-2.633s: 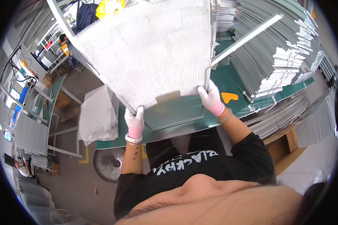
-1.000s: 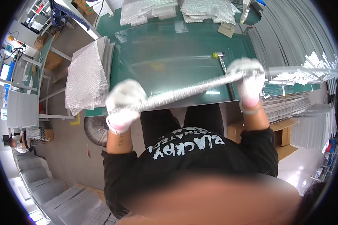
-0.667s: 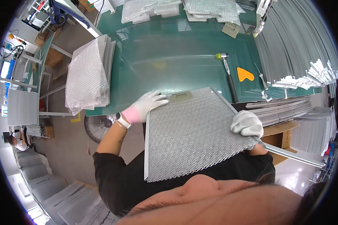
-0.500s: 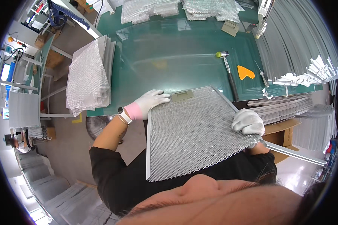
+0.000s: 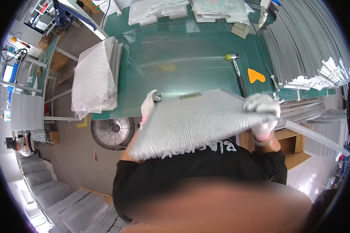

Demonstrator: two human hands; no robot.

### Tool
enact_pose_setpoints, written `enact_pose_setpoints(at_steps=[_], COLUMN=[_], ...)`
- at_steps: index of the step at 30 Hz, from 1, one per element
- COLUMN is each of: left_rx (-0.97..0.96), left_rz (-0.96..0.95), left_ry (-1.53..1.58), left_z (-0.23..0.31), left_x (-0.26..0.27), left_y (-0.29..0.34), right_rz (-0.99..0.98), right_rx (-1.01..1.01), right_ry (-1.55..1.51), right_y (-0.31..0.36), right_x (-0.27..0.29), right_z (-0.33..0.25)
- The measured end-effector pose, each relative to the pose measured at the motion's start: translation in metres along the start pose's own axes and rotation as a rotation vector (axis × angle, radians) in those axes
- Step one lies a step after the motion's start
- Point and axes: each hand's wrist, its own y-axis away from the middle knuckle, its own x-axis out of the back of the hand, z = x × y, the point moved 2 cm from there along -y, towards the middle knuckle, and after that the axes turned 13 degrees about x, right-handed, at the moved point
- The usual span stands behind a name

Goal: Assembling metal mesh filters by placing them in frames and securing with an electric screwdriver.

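Note:
A silver mesh filter panel [image 5: 194,120] with framed edges is tilted in front of my chest, its far edge at the table's near side. My gloved left hand [image 5: 149,104] grips its far left corner, thumb and fingers partly behind the panel. At the right edge my gloved right hand [image 5: 261,106] is closed around the panel; it is slightly blurred. A loose metal frame strip [image 5: 315,136] sticks out to the right beyond that hand; where it joins the panel is hidden. A small greyish plate [image 5: 191,96] sits at the panel's far edge.
On the green table [image 5: 175,58] lie a mallet [image 5: 237,73], an orange scraper [image 5: 256,75] and a screwdriver [image 5: 274,80]. Stacked mesh sheets [image 5: 95,77] stand at left, metal strips [image 5: 299,46] at right. A floor fan [image 5: 112,132] and a cardboard box [image 5: 293,147] are below.
The panel's near edge has risen, tilting it more edge-on. My left hand has moved left and closed on the corner; my right hand has lifted, and the loose strip has swung right.

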Motion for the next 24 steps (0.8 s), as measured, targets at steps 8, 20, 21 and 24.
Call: enact_pose_setpoints(at_steps=[8,20,21,24], left_rx=[-0.215,-0.238,-0.289,-0.204], left_rz=[0.316,-0.007,-0.014,0.007], left_ry=[-0.074,0.676,0.704,0.702], left_z=[0.051,0.127,0.154,0.197], left_x=[-0.009,0.051,0.074,0.103], left_y=[0.011,0.005,0.004,-0.006], right_rz=[0.221,0.215,0.211,0.177], right_rx=[-0.387,-0.332,-0.335,-0.345], right_ry=[0.314,0.356,0.36,0.455], right_y=[-0.073,-0.089,-0.087,-0.079], right_x=[-0.001,-0.012,-0.01,0.007], right_z=[0.08,0.089,0.088,0.096])
